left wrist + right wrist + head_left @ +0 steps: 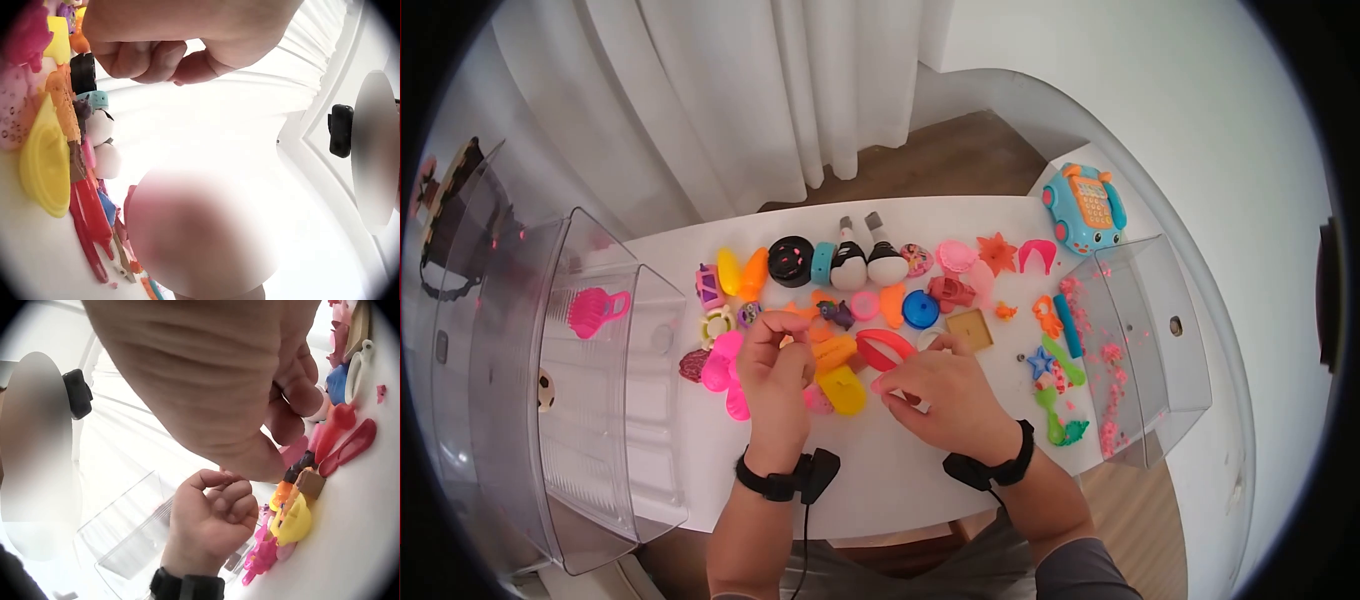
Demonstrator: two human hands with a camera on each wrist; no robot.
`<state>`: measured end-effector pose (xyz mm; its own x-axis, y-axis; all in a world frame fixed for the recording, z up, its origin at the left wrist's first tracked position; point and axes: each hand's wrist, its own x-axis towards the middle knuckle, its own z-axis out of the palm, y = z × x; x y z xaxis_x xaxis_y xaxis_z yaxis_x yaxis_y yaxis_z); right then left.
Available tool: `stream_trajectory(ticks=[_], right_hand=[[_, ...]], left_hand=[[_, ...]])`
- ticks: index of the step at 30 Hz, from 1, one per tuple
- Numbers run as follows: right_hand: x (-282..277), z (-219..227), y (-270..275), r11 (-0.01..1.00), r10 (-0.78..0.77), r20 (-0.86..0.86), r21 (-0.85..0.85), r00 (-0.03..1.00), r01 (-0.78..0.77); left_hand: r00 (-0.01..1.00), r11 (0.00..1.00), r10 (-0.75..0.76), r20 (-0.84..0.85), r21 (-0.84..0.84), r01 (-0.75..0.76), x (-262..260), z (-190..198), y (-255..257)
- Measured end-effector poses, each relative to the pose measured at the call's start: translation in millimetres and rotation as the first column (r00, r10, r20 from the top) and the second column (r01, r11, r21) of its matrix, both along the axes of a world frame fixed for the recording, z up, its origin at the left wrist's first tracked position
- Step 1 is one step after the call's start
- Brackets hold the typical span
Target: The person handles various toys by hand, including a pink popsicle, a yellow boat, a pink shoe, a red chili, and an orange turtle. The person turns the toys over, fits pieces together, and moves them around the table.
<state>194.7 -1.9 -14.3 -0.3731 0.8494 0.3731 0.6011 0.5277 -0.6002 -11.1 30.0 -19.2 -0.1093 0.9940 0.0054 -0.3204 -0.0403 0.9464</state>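
Note:
In the head view my left hand (778,375) hovers over the left part of the toy spread, fingers curled in and nothing visible in them. Under and beside it lie a bright pink lobed toy (717,375), an orange piece (834,352) and a yellow rounded mould (842,392). My right hand (948,400) hangs loosely bent, a gap showing between thumb and fingers. Close to its fingertips is a red oval ring-like toy (868,350). The right wrist view shows the left hand (215,509) with its thumb against the curled forefinger.
Clear plastic bins stand on both sides; the left bin (655,275) has a pink scoop-like toy (597,312) in it, the right bin (1150,400) pink decorations. A toy telephone (1090,208) sits at the back right. Behind the hands lie a black wheel (790,260) and a blue disc (920,310).

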Motion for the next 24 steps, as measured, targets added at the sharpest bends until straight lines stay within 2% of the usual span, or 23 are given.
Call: stream_trajectory(ticks=[1,13,17,19,24], right_hand=[[-2,-3,-1,1.000,0.014,0.033,0.025,0.999,-0.015],[-7,-5,-6,0.995,0.091,0.287,0.009,0.954,-0.098],[-8,-6,-6,0.996,0.076,0.278,0.026,0.958,-0.086],[-8,-6,-5,0.994,0.071,0.270,0.065,0.960,-0.092],[-10,-7,-3,0.995,0.041,0.233,0.084,0.972,-0.062]], left_hand=[[0.997,0.999,0.035,0.075,0.006,-0.035,-2,-1,0],[0.989,0.998,0.042,0.139,0.031,-0.047,-11,-8,1],[0.987,0.998,0.048,0.151,0.034,-0.054,-10,-7,2],[0.990,0.995,0.094,0.104,0.027,-0.097,-7,-4,2],[0.986,0.998,0.042,0.163,0.044,-0.050,-11,-7,1]])
